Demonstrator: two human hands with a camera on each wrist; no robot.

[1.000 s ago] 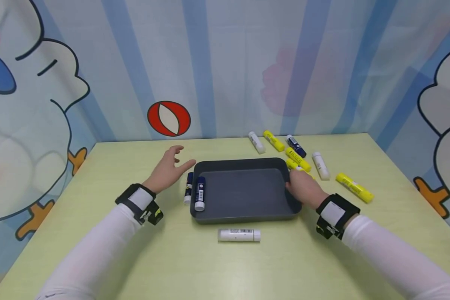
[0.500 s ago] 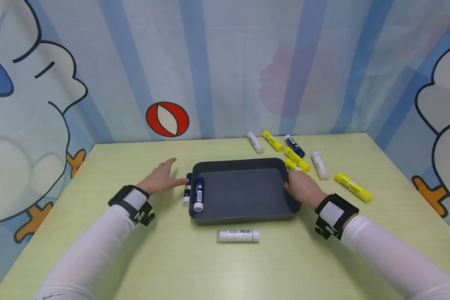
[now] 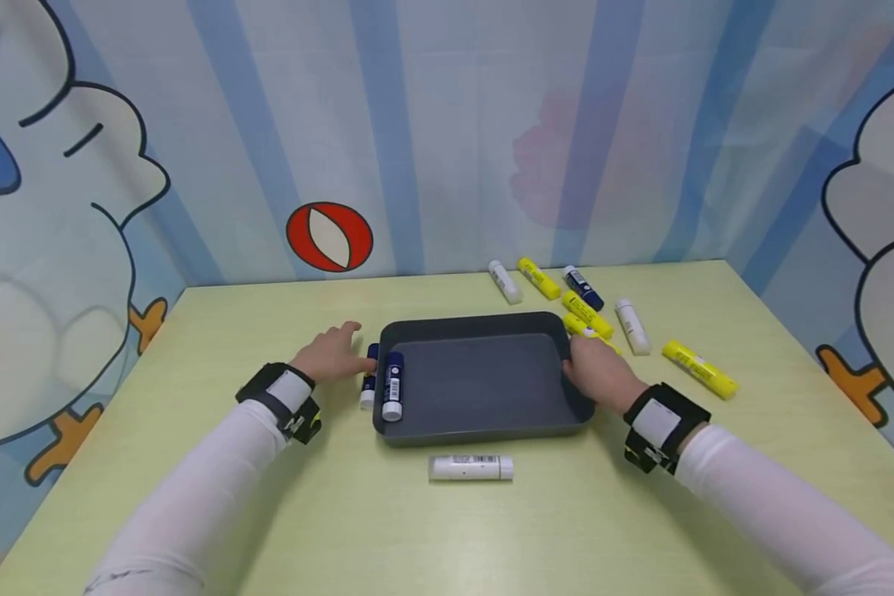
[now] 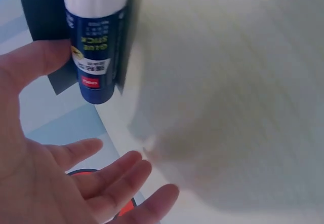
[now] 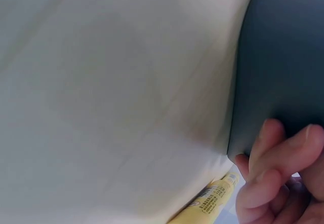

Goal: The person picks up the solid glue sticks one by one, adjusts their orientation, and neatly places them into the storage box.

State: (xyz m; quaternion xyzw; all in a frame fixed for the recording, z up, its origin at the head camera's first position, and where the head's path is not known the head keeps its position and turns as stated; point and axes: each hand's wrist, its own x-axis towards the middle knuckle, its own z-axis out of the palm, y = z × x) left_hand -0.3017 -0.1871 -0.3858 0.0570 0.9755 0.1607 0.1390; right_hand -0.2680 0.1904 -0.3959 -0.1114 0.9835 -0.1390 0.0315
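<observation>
My left hand (image 3: 333, 354) is beside a navy glue stick (image 4: 95, 46) with a white base, which lies on the table along the tray's left outer wall. The thumb reaches the glue stick and appears to touch it. The other fingers are spread apart, holding nothing. On the right, my right hand (image 3: 603, 374) grips the right rim of the dark grey tray (image 3: 484, 430), its fingers curled against the outer wall in the right wrist view. Inside the tray, along its left side, lies another navy glue stick (image 3: 392, 387). The right thumb is mostly hidden in the head view.
A white glue stick (image 3: 471, 468) lies in front of the tray. Behind and right of it are several yellow, white and navy sticks, among them a yellow one (image 3: 700, 369), a white one (image 3: 632, 327) and a navy one (image 3: 583, 287). A printed curtain (image 3: 462, 149) hangs behind the table.
My left hand has come down from near the tray's upper left corner, and its thumb is now at the navy glue stick outside. The right hand keeps its grip; the tray stays put.
</observation>
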